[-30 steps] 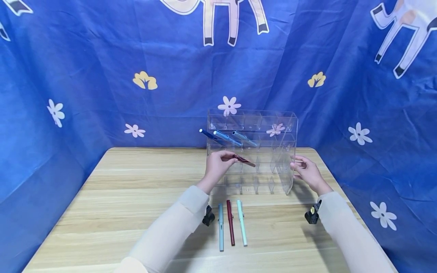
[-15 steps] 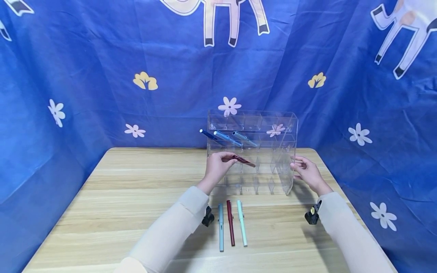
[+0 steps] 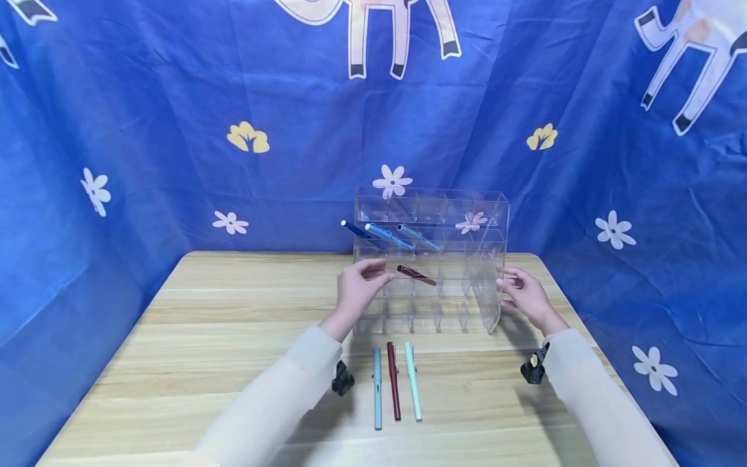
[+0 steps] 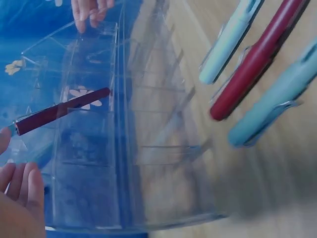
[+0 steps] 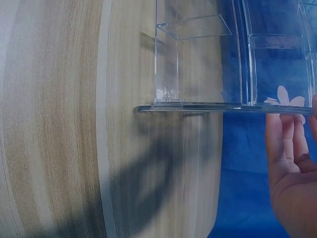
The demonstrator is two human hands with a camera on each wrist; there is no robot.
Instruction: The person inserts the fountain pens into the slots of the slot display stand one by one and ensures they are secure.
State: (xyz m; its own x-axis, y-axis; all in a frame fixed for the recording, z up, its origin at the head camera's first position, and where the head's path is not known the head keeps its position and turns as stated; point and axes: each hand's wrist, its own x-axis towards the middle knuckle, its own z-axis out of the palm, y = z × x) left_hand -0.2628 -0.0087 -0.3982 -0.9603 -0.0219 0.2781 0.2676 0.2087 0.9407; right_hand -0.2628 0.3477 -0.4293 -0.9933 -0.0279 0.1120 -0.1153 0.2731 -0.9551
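A clear acrylic pen rack (image 3: 489,295) with stepped rows of compartments stands at the back of the table. In one of its middle rows a dark red pen (image 3: 417,275) leans at a slant, cap end up and to the left. Just left of that cap is my left hand (image 3: 357,285), thumb and fingers apart with nothing between them. In the left wrist view its fingertips (image 4: 34,181) show close to the same pen. My right hand (image 3: 525,297) touches the rack's right side wall, its fingers (image 5: 275,141) fairly straight against the panel in the right wrist view.
Higher in the rack lean a dark blue pen (image 3: 353,228), a bright blue pen (image 3: 388,237) and a grey-blue pen (image 3: 417,237). Before the rack lie a light blue pen (image 3: 377,389), a second dark red pen (image 3: 393,381) and a mint pen (image 3: 413,381). A blue curtain (image 3: 292,181) hangs behind.
My left hand has let go of the dark red pen and drawn back a little to the left. That pen stays in the rack. The right hand has not moved.
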